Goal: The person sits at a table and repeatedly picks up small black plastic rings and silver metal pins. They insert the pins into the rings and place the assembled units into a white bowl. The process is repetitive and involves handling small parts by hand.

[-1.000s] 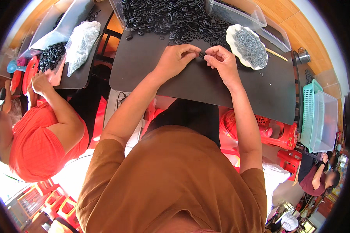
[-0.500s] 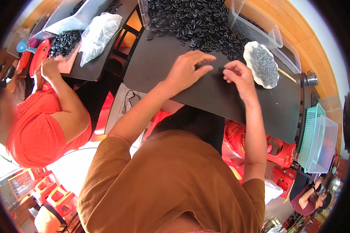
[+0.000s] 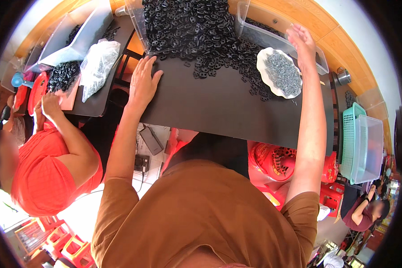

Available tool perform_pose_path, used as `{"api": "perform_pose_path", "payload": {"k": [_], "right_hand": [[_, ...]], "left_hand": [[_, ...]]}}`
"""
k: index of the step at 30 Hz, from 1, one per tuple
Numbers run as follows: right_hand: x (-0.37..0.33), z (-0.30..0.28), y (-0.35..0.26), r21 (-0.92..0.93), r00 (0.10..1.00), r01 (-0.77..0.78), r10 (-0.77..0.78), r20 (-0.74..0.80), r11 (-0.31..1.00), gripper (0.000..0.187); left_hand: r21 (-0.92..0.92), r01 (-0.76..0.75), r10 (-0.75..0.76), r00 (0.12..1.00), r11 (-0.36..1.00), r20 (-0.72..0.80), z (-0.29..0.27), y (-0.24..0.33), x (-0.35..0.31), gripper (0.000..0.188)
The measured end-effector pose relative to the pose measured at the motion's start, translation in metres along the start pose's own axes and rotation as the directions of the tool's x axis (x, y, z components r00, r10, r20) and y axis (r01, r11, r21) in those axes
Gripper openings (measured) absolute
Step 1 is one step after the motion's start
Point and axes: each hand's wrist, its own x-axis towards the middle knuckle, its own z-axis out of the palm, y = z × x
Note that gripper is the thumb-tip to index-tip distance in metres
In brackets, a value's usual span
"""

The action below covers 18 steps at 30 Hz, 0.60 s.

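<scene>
My left hand point(image 3: 144, 81) lies at the left edge of the dark table point(image 3: 187, 100), its fingers stretched out and nothing in it. Just past its fingertips spreads a big heap of small black oval pieces with holes point(image 3: 205, 62). My right hand point(image 3: 303, 44) is raised at the far right, over the long clear plastic bin point(image 3: 319, 67). Its fingers are loosely bent and apart, and I see nothing between them. Below that hand, a white scalloped dish point(image 3: 262, 57) holds many tiny grey pieces point(image 3: 283, 73).
A clear tub point(image 3: 137, 20) borders the heap on the left. A metal cup point(image 3: 343, 76) and a green basket point(image 3: 348, 143) stand at the right. On the left, a person in red point(image 3: 53, 165) works at another table with black pieces point(image 3: 63, 76) and a plastic bag point(image 3: 100, 64).
My hands have moved apart: the left to the table's left edge, the right up and away over the bin. The small dark piece at my right fingertips no longer shows. The view has shifted.
</scene>
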Motion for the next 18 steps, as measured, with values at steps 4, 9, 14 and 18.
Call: {"api": "perform_pose_path", "payload": {"k": [4,9,14,18], "right_hand": [[-0.050,-0.035,0.006,-0.240,1.000,-0.014,0.012,-0.012,0.971,0.034],[-0.115,-0.118,0.027,-0.478,0.979,-0.108,0.010,-0.203,0.871,0.021],[-0.173,-0.141,0.034,-0.656,0.992,-0.118,0.057,-0.113,0.746,0.015],[-0.195,-0.139,0.025,-0.689,0.993,-0.103,0.036,-0.111,0.718,0.016]], "left_hand": [[0.094,-0.023,0.022,1.000,0.995,0.015,0.000,-0.002,-0.005,0.049],[0.112,-0.078,0.068,0.994,0.991,0.087,0.006,0.017,-0.007,0.047],[0.061,-0.206,0.198,0.973,0.977,0.118,0.016,0.045,-0.012,0.046],[0.054,-0.245,0.237,0.963,0.968,0.125,0.024,0.061,-0.007,0.045]]}}
